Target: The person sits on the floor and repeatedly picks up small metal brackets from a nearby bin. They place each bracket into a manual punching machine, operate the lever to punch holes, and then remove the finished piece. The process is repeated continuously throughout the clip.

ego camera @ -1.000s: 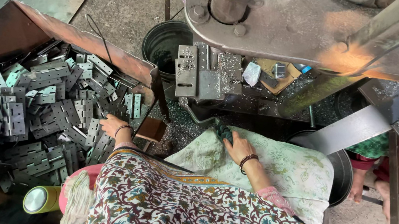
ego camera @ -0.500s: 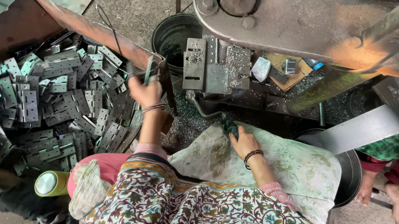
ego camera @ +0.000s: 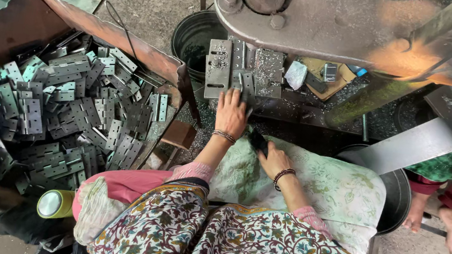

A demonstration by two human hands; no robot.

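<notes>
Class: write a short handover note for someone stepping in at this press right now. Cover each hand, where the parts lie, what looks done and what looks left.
Left hand: reaches to the press die block, fingers on a metal hinge plate set there.
Right hand: rests on the patterned cloth, gripping a dark handle.
Parts: a large heap of hinge plates fills the rusty bin on the left; a black bucket stands behind the die.
Done: one plate placed at the die.
Left: the heap in the bin looks mostly unworked.
</notes>
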